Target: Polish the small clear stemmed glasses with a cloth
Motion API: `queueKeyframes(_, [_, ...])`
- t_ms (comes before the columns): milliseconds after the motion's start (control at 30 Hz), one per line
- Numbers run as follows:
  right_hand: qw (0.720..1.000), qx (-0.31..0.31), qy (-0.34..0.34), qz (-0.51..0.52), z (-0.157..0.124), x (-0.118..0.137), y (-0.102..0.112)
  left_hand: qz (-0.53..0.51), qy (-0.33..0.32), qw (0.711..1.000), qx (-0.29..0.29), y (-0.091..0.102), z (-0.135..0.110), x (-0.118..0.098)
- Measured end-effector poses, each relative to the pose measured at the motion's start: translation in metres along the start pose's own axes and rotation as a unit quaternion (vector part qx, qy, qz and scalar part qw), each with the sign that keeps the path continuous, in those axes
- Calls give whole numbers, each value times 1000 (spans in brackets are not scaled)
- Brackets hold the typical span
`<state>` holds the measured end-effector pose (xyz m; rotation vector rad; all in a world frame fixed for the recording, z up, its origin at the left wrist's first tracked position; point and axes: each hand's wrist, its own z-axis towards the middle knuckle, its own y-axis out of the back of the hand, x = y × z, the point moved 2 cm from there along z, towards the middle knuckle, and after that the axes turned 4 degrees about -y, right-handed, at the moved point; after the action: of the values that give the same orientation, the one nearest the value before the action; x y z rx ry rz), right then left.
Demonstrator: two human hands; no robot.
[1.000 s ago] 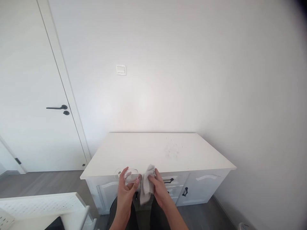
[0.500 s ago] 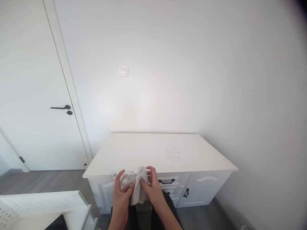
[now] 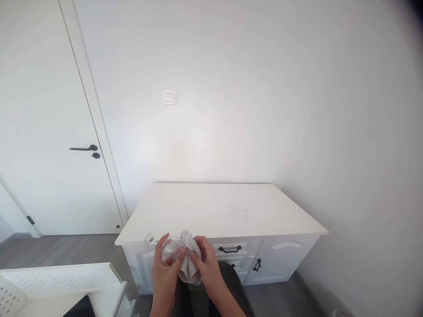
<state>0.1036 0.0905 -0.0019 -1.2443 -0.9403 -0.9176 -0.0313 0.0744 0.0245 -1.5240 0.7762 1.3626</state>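
Observation:
A clear stemmed wine glass [image 3: 172, 247] lies on its side in my left hand [image 3: 166, 269], its foot pointing left and its rim facing right. My left fingers wrap round the bowl. A pale grey cloth [image 3: 190, 269] is pinched in my right hand [image 3: 206, 259] and meets the glass at its rim. Whether part of the cloth is inside the bowl I cannot tell. Both hands are close together at the front edge of the white cabinet [image 3: 198, 211].
Grey smudges mark the cabinet top at right of centre. Dark handles [image 3: 230, 249] stick out from its front. At lower left stands a white perforated shelf unit [image 3: 62, 279] with a black object [image 3: 80, 307]. A white door [image 3: 49, 110] is on the left, and a light switch [image 3: 170, 97] is on the wall.
My right hand and the cloth have moved left against the glass rim, and the cloth is more bunched. The glass has shifted slightly left with my left hand.

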Motion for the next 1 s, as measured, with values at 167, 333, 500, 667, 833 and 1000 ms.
queueKeyframes(167, [992,-92,-84,37,-1,-15,6,-4,5,1000,-1,3,3,3])
queueKeyframes(333, [994,-81,-42,-63,-3,-3,6,11,28,999,14,5,2,2])
queueKeyframes(500, [958,-110,92,-250,-7,18,13,62,-28,998,-17,9,1,-5])
queueKeyframes(667, [943,-84,62,-316,-4,16,27,93,-86,992,-12,9,1,-3])
queueKeyframes(833, [962,-123,6,-243,3,6,44,78,-48,995,26,8,5,15])
queueKeyframes(1000, [977,-156,-105,-96,-1,-7,62,-45,33,995,80,-3,-1,26])
